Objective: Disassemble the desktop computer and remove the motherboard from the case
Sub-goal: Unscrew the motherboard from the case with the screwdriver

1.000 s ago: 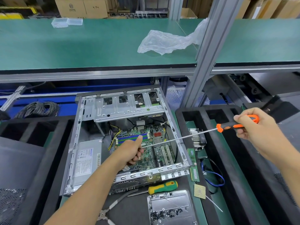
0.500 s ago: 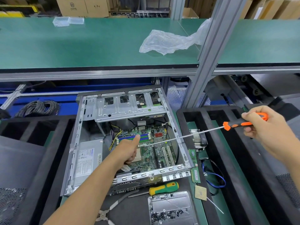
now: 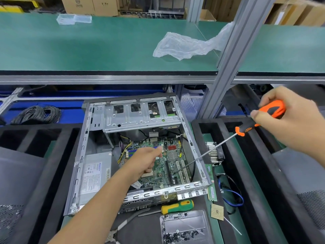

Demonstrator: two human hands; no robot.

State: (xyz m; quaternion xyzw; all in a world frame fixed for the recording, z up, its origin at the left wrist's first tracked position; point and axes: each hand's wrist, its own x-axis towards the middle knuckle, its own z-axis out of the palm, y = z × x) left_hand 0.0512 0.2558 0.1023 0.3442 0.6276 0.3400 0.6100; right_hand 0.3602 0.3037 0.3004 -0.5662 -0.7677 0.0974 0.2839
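No legible text on any label

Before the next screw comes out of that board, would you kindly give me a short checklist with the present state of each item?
1. Screwdriver held firmly: ok, the right hand grips its orange handle.
2. Tip seated on a screw: cannot tell; the shaft slants down into the case near the white slots, but the tip is too small to read.
3. Left hand clear of the tip: ok, it hovers over the motherboard, left of the shaft.
4. Cables off the board: not ok, yellow and black wires still run to it.
5. Screw tray within reach: ok, in front of the case.
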